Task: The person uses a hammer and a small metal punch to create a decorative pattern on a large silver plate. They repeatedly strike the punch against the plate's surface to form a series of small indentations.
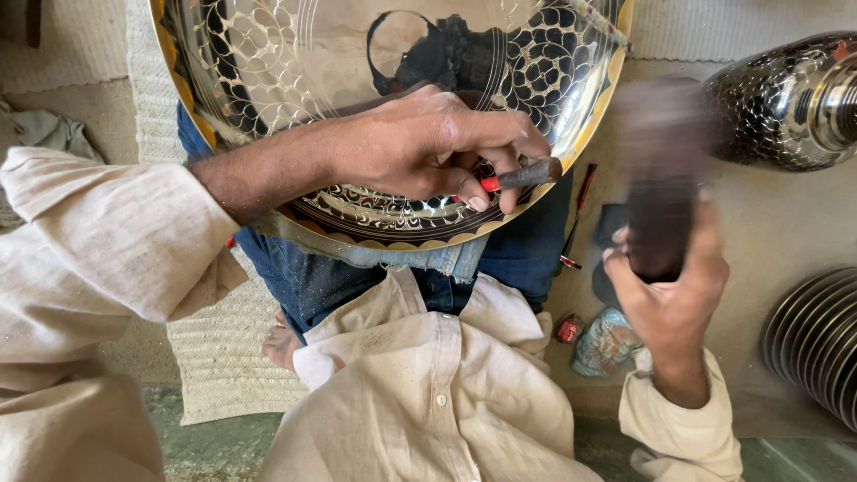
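Brass plate [268,54] fills the top of the view, a big round dish resting tilted on the person's lap over blue jeans [321,277], its polished face shining, cut with scalloped petal patterns filled in black and ringed by a yellow-gold rim with a scalloped edge. Left hand [428,147] lies across the lower part of the plate, fingers curled tight around a small chisel [522,176] with a dark shaft and a red band, pinched between thumb and fingertips, its end set against the pattern near the rim. Right hand [669,295] is up beside the plate, fist closed around the handle of a dark mallet [661,170], whose head is a blur just right of the chisel, apart from it. On the pale mat [777,223] by the right knee sits a small red container [568,330] and, just beside it, a crumpled blue-green packet [605,344]; their printing is too small to tell. A thin red-handled tool [578,214] lies between the plate's edge and the right hand. At far right, a dark patterned metal vase [786,103] lies on its side, and below it a ribbed dark metal piece [817,344] shows at the frame edge. Loose cream sleeves and shirt [428,393] cover the foreground.
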